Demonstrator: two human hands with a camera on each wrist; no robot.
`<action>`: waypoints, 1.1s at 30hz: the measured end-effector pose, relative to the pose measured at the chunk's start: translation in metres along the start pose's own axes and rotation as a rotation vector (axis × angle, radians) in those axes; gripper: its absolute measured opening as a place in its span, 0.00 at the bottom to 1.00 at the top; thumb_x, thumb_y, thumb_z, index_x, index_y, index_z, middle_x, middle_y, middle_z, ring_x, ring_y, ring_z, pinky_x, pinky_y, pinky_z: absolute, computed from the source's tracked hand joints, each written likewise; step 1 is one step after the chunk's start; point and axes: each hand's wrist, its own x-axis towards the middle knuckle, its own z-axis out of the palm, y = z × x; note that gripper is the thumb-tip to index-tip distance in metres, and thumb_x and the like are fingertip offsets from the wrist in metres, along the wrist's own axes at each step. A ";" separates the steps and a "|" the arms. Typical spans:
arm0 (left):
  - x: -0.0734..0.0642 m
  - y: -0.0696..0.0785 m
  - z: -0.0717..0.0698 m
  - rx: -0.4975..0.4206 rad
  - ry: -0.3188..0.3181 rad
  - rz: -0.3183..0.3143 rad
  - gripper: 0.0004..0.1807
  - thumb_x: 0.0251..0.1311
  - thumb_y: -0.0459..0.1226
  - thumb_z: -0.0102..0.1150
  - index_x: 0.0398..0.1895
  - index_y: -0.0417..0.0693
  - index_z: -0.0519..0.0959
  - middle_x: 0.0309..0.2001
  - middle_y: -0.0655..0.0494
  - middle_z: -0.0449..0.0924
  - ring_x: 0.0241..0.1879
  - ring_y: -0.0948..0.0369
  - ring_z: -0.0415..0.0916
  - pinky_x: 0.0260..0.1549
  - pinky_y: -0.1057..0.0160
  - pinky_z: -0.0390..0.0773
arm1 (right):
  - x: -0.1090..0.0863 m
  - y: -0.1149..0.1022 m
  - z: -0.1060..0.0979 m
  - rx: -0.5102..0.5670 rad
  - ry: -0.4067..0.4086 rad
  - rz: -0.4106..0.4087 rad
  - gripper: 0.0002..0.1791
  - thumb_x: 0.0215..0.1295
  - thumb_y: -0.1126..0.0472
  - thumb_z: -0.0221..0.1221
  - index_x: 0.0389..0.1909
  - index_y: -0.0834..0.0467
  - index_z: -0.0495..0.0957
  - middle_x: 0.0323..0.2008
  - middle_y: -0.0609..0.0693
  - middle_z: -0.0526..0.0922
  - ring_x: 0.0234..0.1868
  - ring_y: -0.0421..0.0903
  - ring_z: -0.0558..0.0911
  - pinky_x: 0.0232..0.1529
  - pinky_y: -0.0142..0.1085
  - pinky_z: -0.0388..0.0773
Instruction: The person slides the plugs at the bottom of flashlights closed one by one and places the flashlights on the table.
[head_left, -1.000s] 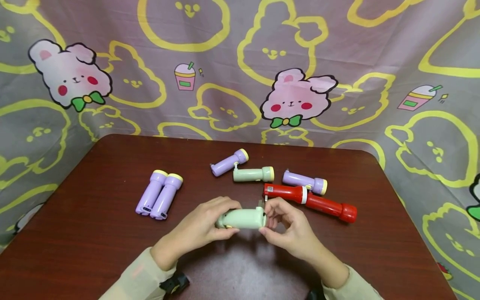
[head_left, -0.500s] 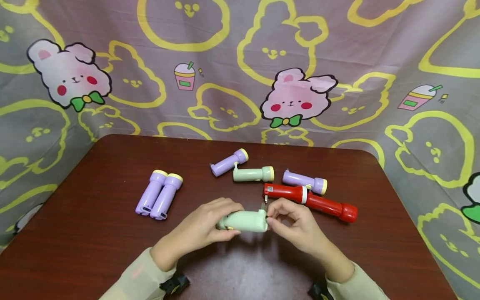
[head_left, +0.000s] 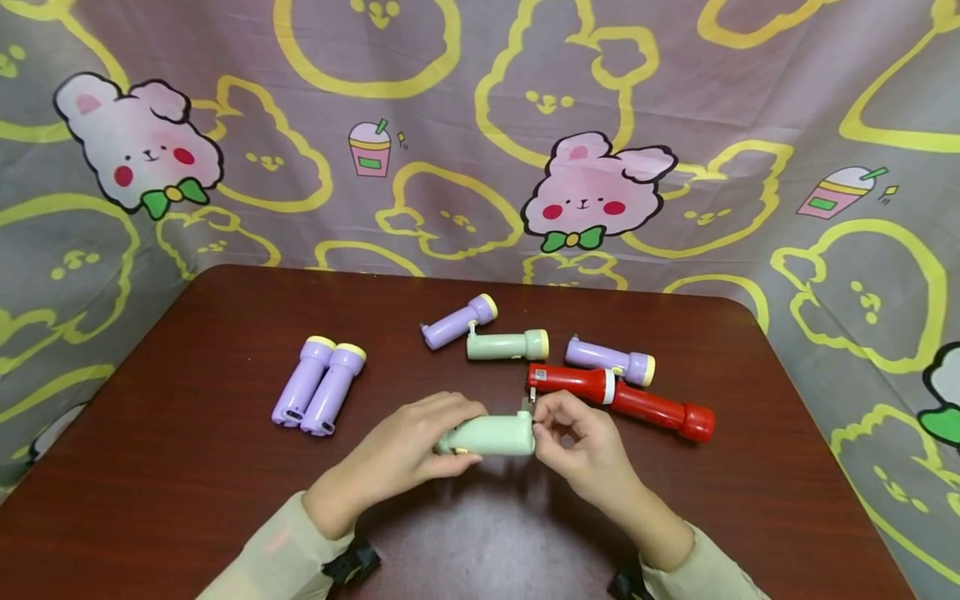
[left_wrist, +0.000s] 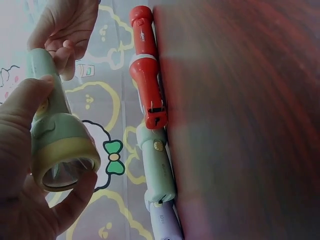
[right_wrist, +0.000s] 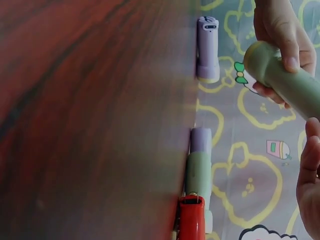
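A pale green flashlight (head_left: pixel 491 435) is held above the table, lying roughly level. My left hand (head_left: pixel 412 443) grips its head, thumb below and fingers over the top. In the left wrist view, the yellow-rimmed lens end (left_wrist: pixel 66 160) sits between thumb and fingers. Metal plug prongs (head_left: pixel 527 406) stick up from the tail end. The curled thumb and forefinger of my right hand (head_left: pixel 585 446) pinch at that tail end, just beside the prongs. The fingertips hide what lies between them.
Two purple flashlights (head_left: pixel 335 387) lie side by side at left. Behind the hands lie another purple flashlight (head_left: pixel 453 323), a green one (head_left: pixel 498 346) and a purple one (head_left: pixel 596 358). Red flashlights (head_left: pixel 652 412) lie end to end at right. A patterned cloth (head_left: pixel 450 100) hangs behind the table (head_left: pixel 187 467).
My right thumb has moved from under the flashlight's tail to its end face, beside the forefinger. The left hand keeps its grip. The flashlights on the table stay where they were.
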 end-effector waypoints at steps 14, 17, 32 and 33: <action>-0.001 0.000 -0.001 0.004 -0.016 0.008 0.20 0.58 0.46 0.70 0.52 0.55 0.78 0.42 0.65 0.78 0.38 0.70 0.72 0.38 0.68 0.77 | -0.002 0.005 -0.003 -0.061 -0.066 -0.038 0.16 0.47 0.82 0.59 0.32 0.61 0.72 0.21 0.49 0.77 0.23 0.35 0.72 0.23 0.23 0.71; -0.002 0.000 -0.001 0.009 -0.032 0.009 0.21 0.58 0.46 0.70 0.53 0.55 0.78 0.42 0.65 0.78 0.39 0.70 0.72 0.39 0.67 0.78 | -0.003 0.004 -0.004 -0.070 -0.091 -0.057 0.16 0.46 0.82 0.59 0.32 0.60 0.72 0.21 0.48 0.76 0.23 0.36 0.73 0.24 0.23 0.72; 0.005 0.003 0.001 0.186 0.209 0.072 0.24 0.51 0.43 0.75 0.51 0.52 0.79 0.47 0.61 0.82 0.49 0.64 0.78 0.42 0.60 0.81 | 0.005 -0.004 -0.013 0.368 -0.164 0.321 0.02 0.71 0.73 0.49 0.38 0.68 0.65 0.30 0.42 0.79 0.29 0.38 0.82 0.32 0.31 0.80; 0.005 0.004 0.000 0.207 0.212 0.071 0.24 0.50 0.43 0.75 0.51 0.52 0.79 0.47 0.61 0.82 0.49 0.64 0.78 0.40 0.60 0.81 | 0.006 -0.003 -0.014 0.415 -0.192 0.345 0.02 0.72 0.72 0.47 0.38 0.67 0.64 0.31 0.43 0.80 0.30 0.40 0.84 0.33 0.32 0.81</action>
